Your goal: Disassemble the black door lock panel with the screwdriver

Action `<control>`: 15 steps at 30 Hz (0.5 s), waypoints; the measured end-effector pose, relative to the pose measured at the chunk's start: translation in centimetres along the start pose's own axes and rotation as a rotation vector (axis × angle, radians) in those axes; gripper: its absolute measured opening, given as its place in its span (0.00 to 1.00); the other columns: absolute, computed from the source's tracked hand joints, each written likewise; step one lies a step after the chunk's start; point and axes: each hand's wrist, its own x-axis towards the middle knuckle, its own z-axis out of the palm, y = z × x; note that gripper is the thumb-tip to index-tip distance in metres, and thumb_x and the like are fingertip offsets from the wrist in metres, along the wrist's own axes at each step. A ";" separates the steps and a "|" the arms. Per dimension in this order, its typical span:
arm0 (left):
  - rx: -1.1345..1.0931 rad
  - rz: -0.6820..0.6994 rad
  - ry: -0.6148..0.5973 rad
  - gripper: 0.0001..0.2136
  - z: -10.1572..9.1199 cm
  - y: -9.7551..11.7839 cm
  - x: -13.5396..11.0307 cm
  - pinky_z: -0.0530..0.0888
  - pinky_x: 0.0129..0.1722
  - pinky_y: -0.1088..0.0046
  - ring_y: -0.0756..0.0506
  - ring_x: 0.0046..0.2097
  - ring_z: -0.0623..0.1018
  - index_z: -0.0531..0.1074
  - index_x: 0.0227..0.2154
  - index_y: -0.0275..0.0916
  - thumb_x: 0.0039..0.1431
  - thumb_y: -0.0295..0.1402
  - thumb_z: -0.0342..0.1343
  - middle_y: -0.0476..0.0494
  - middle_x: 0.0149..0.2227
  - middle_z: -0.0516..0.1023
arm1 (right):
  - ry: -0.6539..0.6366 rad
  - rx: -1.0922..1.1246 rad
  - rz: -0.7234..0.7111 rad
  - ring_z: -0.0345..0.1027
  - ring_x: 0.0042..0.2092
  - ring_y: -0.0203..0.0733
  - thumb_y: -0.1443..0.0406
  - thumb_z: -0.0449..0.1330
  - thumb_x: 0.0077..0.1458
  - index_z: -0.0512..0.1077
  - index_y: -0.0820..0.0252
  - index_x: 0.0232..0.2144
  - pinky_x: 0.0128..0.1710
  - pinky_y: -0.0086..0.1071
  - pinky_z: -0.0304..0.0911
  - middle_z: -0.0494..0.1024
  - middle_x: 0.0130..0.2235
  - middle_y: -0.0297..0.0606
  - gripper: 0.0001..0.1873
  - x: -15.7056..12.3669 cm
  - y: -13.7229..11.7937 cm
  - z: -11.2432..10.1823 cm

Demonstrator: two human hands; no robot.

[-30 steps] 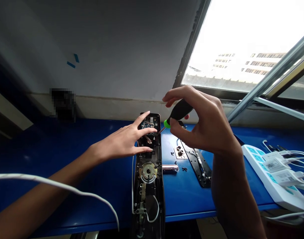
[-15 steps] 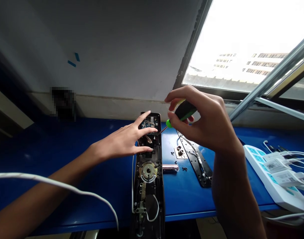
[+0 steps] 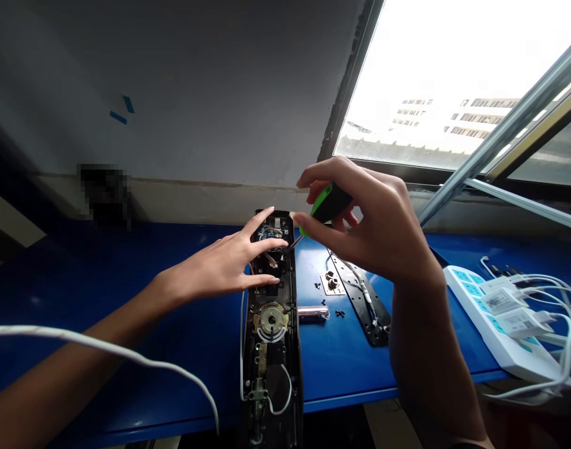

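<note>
A long black housing (image 3: 272, 355), opened up, lies lengthwise before me, its near end reaching past the table edge. Inside it are a circuit board (image 3: 277, 232) at the far end, a round metal part (image 3: 271, 320) and a metal latch mechanism (image 3: 259, 393). My left hand (image 3: 239, 259) rests across the far part of the housing with fingers spread. In my right hand (image 3: 360, 215) is a green and black screwdriver (image 3: 332, 203), held tilted. Its shaft slants down to the housing beside the circuit board; whether the tip sits in a screw cannot be made out.
Right of the housing lie a pinkish wrapped cylinder (image 3: 313, 313), small black screws (image 3: 340, 313), a square metal plate (image 3: 331, 284) and a black perforated panel (image 3: 376, 333) with a white cable. A white power strip (image 3: 482, 330) with chargers stands further right. A white cable (image 3: 126, 350) crosses at left.
The whole view has shifted slightly. My right hand has turned the screwdriver handle, and more of its green side shows. My left hand stays spread on the housing.
</note>
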 end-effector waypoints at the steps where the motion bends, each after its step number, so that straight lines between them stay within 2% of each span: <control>1: -0.011 0.004 0.002 0.31 0.0 0.0 0.0 0.76 0.60 0.47 0.30 0.58 0.78 0.64 0.67 0.61 0.62 0.56 0.60 0.51 0.77 0.24 | 0.007 0.003 -0.006 0.68 0.31 0.35 0.68 0.61 0.59 0.72 0.55 0.48 0.32 0.34 0.67 0.78 0.38 0.35 0.14 0.0 0.1 0.0; 5: -0.023 0.034 0.014 0.32 0.0 -0.2 0.0 0.68 0.66 0.43 0.24 0.72 0.60 0.64 0.67 0.59 0.61 0.56 0.60 0.49 0.78 0.30 | 0.007 0.039 -0.040 0.70 0.34 0.35 0.74 0.60 0.53 0.72 0.57 0.49 0.36 0.34 0.69 0.78 0.42 0.36 0.21 0.0 0.3 -0.2; 8: 0.028 0.074 0.101 0.31 0.1 -0.1 0.1 0.62 0.67 0.36 0.23 0.75 0.46 0.68 0.65 0.56 0.62 0.58 0.59 0.44 0.77 0.37 | 0.084 0.026 -0.056 0.72 0.37 0.37 0.74 0.61 0.50 0.72 0.58 0.47 0.38 0.35 0.70 0.78 0.41 0.36 0.20 0.0 0.4 -0.6; 11: 0.056 0.127 0.255 0.26 0.5 0.3 0.5 0.59 0.68 0.34 0.24 0.75 0.45 0.74 0.60 0.49 0.63 0.55 0.61 0.40 0.75 0.51 | 0.150 0.040 -0.031 0.75 0.40 0.42 0.74 0.62 0.50 0.72 0.54 0.45 0.39 0.38 0.71 0.78 0.40 0.35 0.20 -0.2 0.4 -1.2; 15: 0.044 0.234 0.433 0.13 1.3 1.3 1.9 0.63 0.67 0.38 0.28 0.73 0.52 0.81 0.50 0.43 0.66 0.40 0.63 0.37 0.64 0.69 | 0.192 0.102 0.010 0.77 0.43 0.48 0.74 0.63 0.49 0.71 0.49 0.42 0.39 0.42 0.73 0.78 0.39 0.35 0.19 -0.3 0.1 -2.1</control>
